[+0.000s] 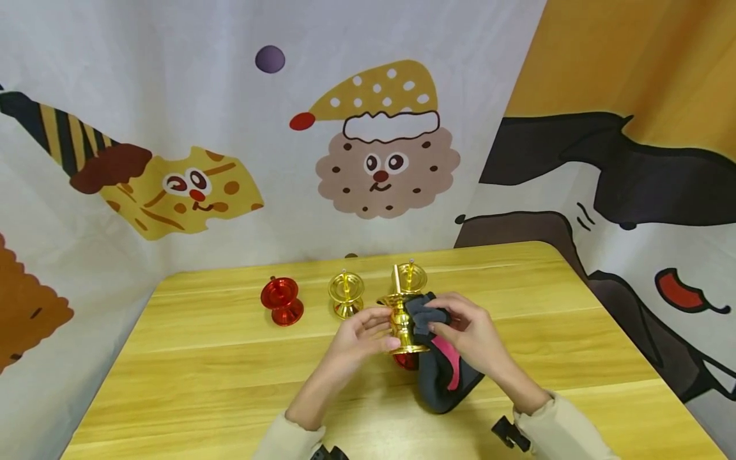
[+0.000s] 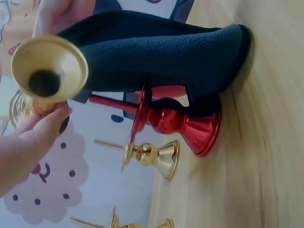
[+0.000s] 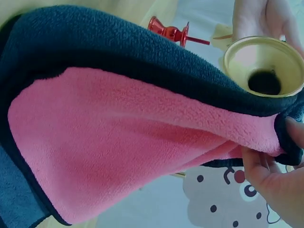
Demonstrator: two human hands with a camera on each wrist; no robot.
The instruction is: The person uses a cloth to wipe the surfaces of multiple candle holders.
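My left hand point(image 1: 358, 337) grips a gold candle holder point(image 1: 400, 322) upright above the table, thumb low near its base and fingers along its left side. Its pale spike points up. My right hand point(image 1: 473, 329) pinches a bunched part of a cloth point(image 1: 438, 390), dark grey-blue on one side and pink point(image 3: 104, 128) on the other. The bunched part lies against the holder's right side, and the rest hangs down. Both wrist views show the hollow underside of the holder's base point(image 2: 69, 54).
A red candle holder point(image 1: 407, 361) stands below the held one, mostly hidden. Farther back stand another red holder point(image 1: 282, 301) at left and two gold ones point(image 1: 347, 291), the rear right gold one point(image 1: 415, 276) partly covered. A printed curtain point(image 1: 230, 83) hangs behind the wooden table point(image 1: 201, 383).
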